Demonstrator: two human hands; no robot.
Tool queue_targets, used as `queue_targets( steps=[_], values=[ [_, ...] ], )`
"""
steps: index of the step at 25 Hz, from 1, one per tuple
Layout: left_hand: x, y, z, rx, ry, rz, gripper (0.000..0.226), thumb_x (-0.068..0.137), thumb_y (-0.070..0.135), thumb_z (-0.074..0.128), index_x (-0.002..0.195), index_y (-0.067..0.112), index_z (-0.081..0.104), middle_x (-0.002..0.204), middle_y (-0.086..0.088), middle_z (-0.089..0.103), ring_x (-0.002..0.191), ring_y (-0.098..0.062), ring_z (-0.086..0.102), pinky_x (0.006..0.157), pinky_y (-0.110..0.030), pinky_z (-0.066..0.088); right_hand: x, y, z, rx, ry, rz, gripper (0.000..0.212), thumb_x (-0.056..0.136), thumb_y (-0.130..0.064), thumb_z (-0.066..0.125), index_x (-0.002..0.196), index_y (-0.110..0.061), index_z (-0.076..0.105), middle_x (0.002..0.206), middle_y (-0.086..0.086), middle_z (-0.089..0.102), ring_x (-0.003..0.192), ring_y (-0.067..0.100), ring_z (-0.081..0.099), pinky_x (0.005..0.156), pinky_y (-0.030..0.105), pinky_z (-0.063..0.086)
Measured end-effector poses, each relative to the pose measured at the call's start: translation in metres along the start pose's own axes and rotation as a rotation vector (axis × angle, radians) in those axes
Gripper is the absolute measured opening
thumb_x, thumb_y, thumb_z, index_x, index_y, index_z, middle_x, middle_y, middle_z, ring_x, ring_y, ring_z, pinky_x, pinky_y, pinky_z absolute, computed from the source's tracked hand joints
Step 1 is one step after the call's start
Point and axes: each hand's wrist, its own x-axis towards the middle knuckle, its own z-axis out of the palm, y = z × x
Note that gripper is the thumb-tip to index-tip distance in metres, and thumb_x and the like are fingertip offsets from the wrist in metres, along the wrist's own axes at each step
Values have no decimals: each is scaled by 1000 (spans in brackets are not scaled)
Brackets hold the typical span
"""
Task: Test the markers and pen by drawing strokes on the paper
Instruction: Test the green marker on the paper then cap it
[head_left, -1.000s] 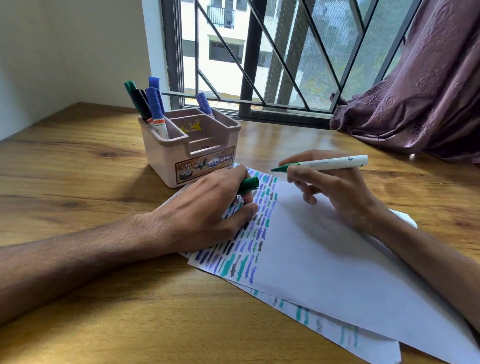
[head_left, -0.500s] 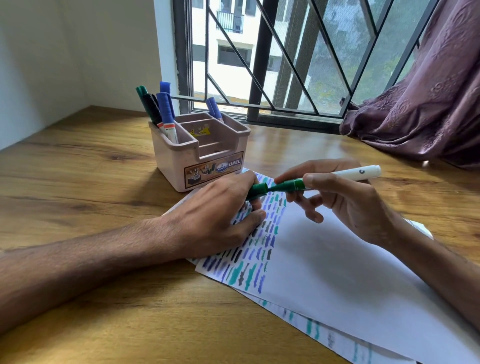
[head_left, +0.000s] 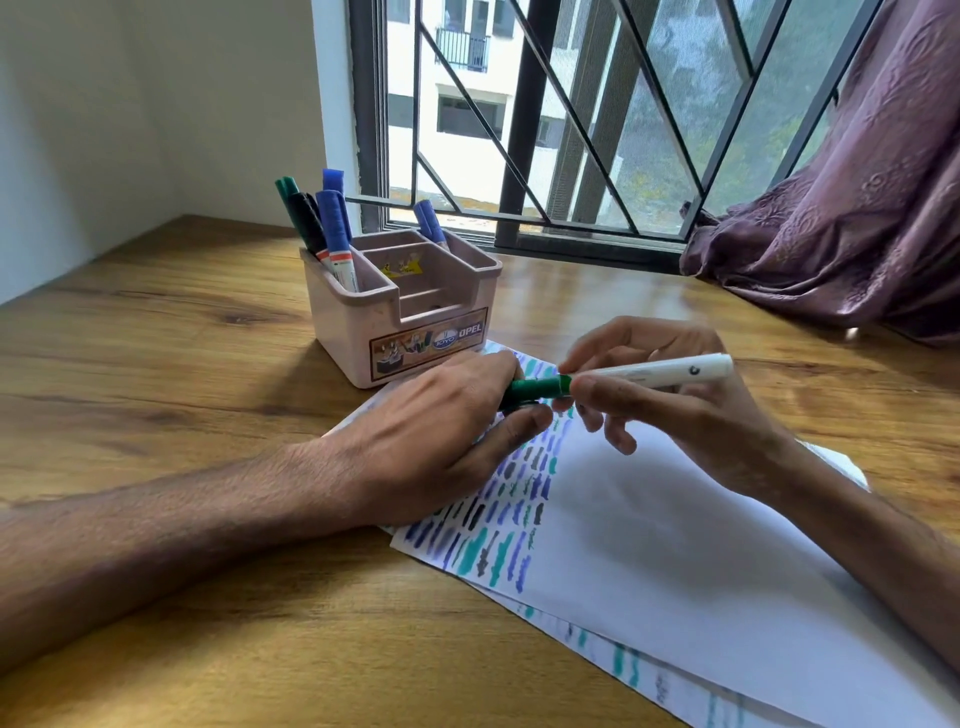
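Note:
My right hand (head_left: 670, 410) grips a white-barrelled green marker (head_left: 660, 371), held level just above the paper. My left hand (head_left: 436, 431) rests on the left part of the white paper (head_left: 649, 551) and pinches the marker's green cap (head_left: 535, 388), which sits over the marker's tip. The top sheet carries rows of short green, blue and black strokes (head_left: 498, 525) along its left side. A second sheet with strokes lies under it.
A pink desk organiser (head_left: 410, 306) stands just behind my left hand, holding several blue, black and green markers (head_left: 317, 223). A barred window (head_left: 561, 119) and a purple curtain (head_left: 852, 208) bound the wooden table (head_left: 171, 364) at the back.
The marker's bare green tip has moved left into the cap that my left hand holds. The cap now covers the tip. Both hands have come together.

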Motion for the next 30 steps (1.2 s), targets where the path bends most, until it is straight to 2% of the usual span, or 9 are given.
queue_targets(
  steps=[4,7,11,18,26,30],
  values=[
    [2,-4,2,-42,13,17,27,106,51,31,97,29,44,85,10,51,75,-6,48,66,-27,42,1,0,-1,-4,69,7,18,77,-6,82,94,0,75,75,13,76,63,24,67,48,31,51],
    [4,-7,4,-67,47,73,26,108,45,34,99,25,49,83,9,55,72,-5,52,64,-29,45,1,3,-2,18,95,37,19,73,-7,83,89,0,77,75,18,77,64,28,68,53,32,54],
    [5,-11,5,-68,102,103,27,106,43,43,100,22,58,80,12,61,71,-3,59,64,-32,50,1,7,-1,36,102,74,20,74,-8,82,89,5,77,73,17,77,65,25,72,54,29,54],
    [8,-3,0,-127,165,80,18,104,29,55,93,18,63,68,8,55,57,-14,52,54,-32,42,2,6,1,84,134,68,21,71,-7,81,89,4,76,74,19,77,64,24,73,63,27,58],
    [8,-5,-2,-224,90,43,16,104,31,56,95,21,66,69,9,55,59,-11,53,53,-20,39,2,5,2,44,129,54,21,73,-3,82,92,3,77,77,19,79,67,25,77,65,28,61],
    [10,-7,0,-204,143,48,17,102,34,56,105,20,66,76,17,62,69,-6,64,60,-12,45,7,5,-6,23,108,61,22,75,-19,86,94,-9,83,83,19,80,74,27,77,67,33,63]
  ],
)
